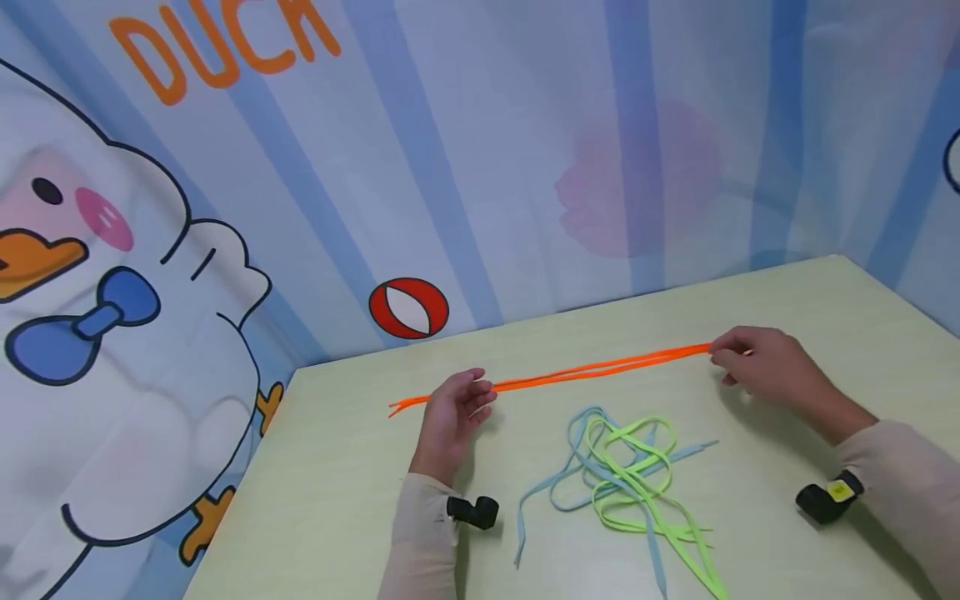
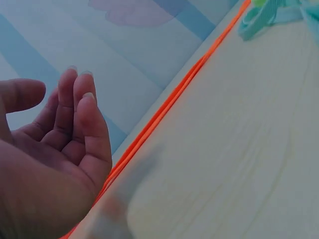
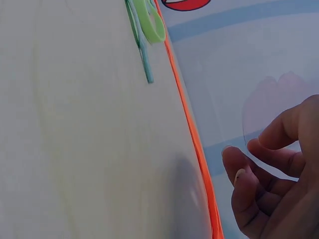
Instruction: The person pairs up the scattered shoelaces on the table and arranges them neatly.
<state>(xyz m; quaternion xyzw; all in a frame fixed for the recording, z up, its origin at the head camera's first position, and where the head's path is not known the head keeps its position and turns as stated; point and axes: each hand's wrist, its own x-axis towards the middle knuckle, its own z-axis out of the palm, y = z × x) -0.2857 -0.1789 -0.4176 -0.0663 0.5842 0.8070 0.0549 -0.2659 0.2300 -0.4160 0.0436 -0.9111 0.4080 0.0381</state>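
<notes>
Orange laces (image 1: 528, 382) are laid left to right, visible tips leftward. Left hand (image 1: 455, 408) and right hand (image 1: 765, 367) are held loosely relaxed, ungripping.

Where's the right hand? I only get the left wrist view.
Observer: In the head view, the right hand is at the right end of the long, thin, bright orange fabric strands.
Operator: Is it gripping them?
Observer: Doesn't look like it. The right wrist view shows nothing between its fingers, and the strands run beside the hand with a gap.
Operator: And the other end, past the left hand?
Observer: The head view shows the strand tips sticking out beyond that hand, slightly splayed, over the left part of the pale wooden-looking table.
</notes>
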